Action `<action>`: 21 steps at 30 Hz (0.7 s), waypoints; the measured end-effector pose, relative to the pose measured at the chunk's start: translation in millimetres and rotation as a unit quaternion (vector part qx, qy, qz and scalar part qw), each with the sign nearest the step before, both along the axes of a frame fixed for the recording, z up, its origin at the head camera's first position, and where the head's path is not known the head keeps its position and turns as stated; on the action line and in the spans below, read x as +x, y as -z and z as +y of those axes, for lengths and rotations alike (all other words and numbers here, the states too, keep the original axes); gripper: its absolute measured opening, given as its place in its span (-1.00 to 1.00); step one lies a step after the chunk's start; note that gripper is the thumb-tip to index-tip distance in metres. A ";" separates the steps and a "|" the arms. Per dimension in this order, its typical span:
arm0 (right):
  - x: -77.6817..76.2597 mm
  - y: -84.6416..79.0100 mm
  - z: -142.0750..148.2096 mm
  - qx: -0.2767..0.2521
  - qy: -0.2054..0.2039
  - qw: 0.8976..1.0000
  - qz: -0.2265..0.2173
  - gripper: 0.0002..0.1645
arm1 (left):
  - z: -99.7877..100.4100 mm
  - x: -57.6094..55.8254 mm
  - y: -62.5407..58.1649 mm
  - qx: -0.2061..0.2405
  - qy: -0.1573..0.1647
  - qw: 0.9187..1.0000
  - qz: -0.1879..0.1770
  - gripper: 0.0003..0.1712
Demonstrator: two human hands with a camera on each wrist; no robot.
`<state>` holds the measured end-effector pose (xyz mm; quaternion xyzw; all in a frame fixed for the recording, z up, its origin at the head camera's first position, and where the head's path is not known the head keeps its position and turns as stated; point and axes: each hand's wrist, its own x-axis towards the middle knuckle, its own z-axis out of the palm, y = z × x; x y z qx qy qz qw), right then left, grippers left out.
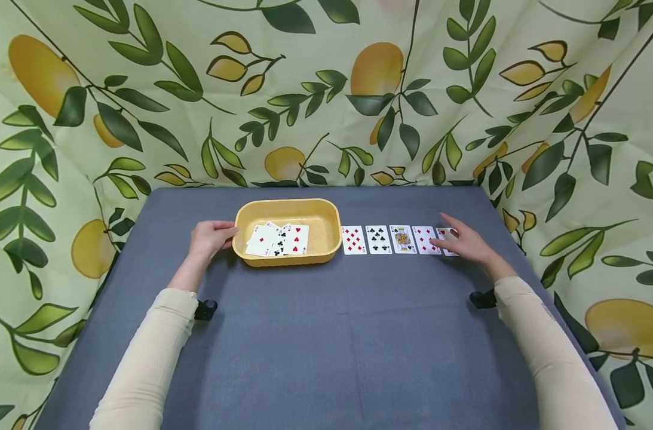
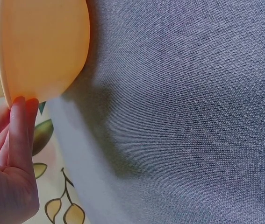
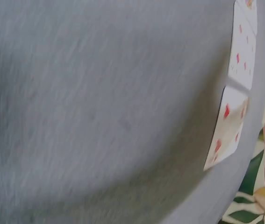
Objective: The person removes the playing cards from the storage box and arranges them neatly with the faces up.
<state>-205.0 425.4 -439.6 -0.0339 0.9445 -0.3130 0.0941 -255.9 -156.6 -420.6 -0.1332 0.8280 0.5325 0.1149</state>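
A yellow plastic tub (image 1: 326,251) holds several loose playing cards (image 1: 296,240) lying face up. My left hand (image 1: 210,237) pinches the tub's left end by the rim; the left wrist view shows the fingers (image 2: 19,126) against that edge. To the tub's right runs a row of face-up cards, with a king (image 1: 403,240) in the middle. My right hand (image 1: 466,242) is over the row's right end, its fingers extended and partly covering the last red card (image 3: 226,128). Whether a fingertip touches that card, I cannot tell.
A grey-blue cloth (image 1: 326,346) covers the table. Behind it and along both sides hangs a curtain (image 1: 315,119) printed with leaves and lemons. A black wrist device (image 1: 483,299) sits under the right sleeve, another (image 1: 205,309) by the left.
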 end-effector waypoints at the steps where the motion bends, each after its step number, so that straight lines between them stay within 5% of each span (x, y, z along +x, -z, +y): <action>1: -0.3 -1.3 -3.5 -0.008 0.004 1.000 0.000 0.07 | 0.1 0.1 0.0 0.000 -0.002 1.000 0.000 -0.56; 12: -15.0 -12.4 -48.9 -0.162 -0.023 0.985 0.052 -0.07 | -0.1 3.6 -5.6 0.017 -0.007 1.000 -0.004 -0.55; 21: -17.4 -45.4 -122.5 -0.229 -0.071 0.970 0.047 -0.10 | -0.8 3.0 -2.4 0.014 -0.001 1.000 0.006 -0.57</action>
